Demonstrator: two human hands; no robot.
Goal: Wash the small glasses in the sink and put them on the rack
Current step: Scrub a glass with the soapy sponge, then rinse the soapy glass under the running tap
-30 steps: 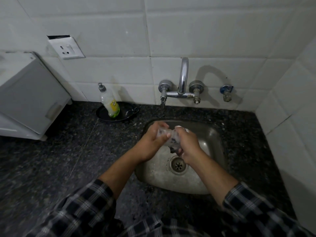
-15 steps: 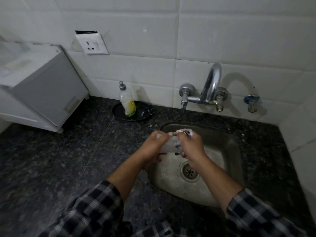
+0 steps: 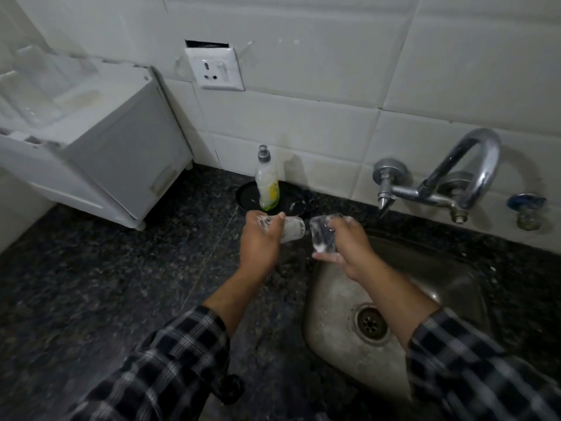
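My left hand [image 3: 261, 241] grips a small clear glass [image 3: 292, 230] lying sideways, above the dark counter just left of the sink. My right hand [image 3: 346, 247] holds a second small clear glass [image 3: 323, 237] with some foam in it, over the sink's left rim. The two glasses sit a few centimetres apart. The steel sink [image 3: 340, 302] lies below and to the right, its drain [image 3: 372, 325] uncovered. A white rack unit [image 3: 91, 138] stands on the counter at the far left, blurred.
A dish-soap bottle [image 3: 267, 183] stands on a black dish [image 3: 246, 197] against the tiled wall. The chrome tap [image 3: 464, 174] arches over the sink's back; no water runs. A wall socket [image 3: 215, 69] sits above. Dark granite counter [image 3: 106, 284] spreads left.
The hands were together on the glasses over the sink; now they have parted, one glass in each hand, shifted left toward the sink's edge. The camera has turned left.
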